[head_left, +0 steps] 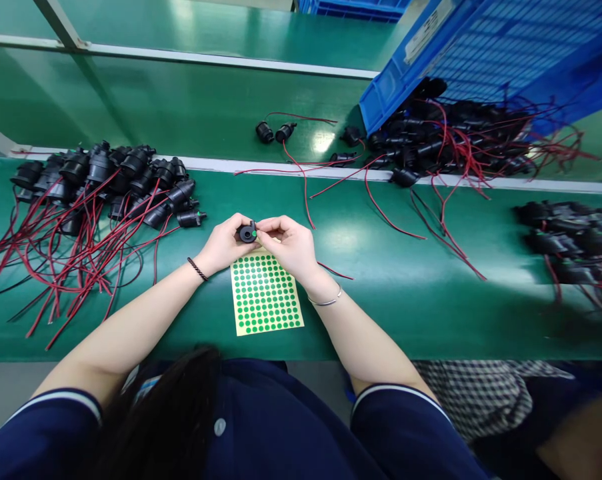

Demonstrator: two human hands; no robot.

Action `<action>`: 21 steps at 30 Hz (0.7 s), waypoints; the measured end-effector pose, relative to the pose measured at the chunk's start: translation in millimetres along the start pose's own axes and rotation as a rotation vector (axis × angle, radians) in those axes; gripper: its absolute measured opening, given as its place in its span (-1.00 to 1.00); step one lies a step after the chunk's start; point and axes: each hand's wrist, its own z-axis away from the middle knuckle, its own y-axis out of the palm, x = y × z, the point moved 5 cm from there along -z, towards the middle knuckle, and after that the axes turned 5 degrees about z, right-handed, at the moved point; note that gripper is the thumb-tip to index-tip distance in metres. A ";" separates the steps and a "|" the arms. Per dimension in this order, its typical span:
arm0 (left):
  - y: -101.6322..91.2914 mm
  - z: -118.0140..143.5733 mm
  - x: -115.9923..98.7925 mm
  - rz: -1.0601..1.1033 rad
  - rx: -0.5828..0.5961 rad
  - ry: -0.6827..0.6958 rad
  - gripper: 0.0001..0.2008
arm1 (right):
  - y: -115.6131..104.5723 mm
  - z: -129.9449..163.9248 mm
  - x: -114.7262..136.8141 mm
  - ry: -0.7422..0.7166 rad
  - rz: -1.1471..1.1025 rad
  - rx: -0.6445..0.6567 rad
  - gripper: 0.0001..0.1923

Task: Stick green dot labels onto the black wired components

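The left hand grasps a small black socket part between thumb and fingers, held just above the green bench surface. The right hand meets it from the other side, fingertips pinched at the part's edge; whether those fingertips carry anything else cannot be told at this size.

Remaining items, largest first:

The green bench surface runs the full width of the view, with a white rail along its far edge.

A blue plastic crate stands tilted at far right, open side down toward the bench, with a heap of black sockets on red and black leads spilling from its mouth across the rail.

A second pile of wired sockets lies at left, bodies bunched at the far side, leads trailing toward the near edge.

A third, blurred group of black parts sits at the right margin.

A yellow sheet of green dot stickers lies flat directly beneath and just before both hands, between the wrists.

Two loose sockets lie beyond the rail, well apart from the hands.

The left wrist bears a dark braided band; the right wrist a thin metal bangle.
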 end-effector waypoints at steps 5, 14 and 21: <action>-1.1 0.2 -0.6 -0.066 -0.026 0.023 -0.76 | -0.1 2.6 1.9 -0.081 0.073 -0.020 -0.98; -6.9 7.0 -11.9 -0.215 -0.210 0.376 -0.86 | 0.4 5.1 7.3 -0.262 0.094 -0.051 -0.96; -7.0 12.0 -10.2 -0.397 -0.239 0.545 -0.79 | -1.2 11.1 24.5 -0.467 0.323 -0.105 -0.91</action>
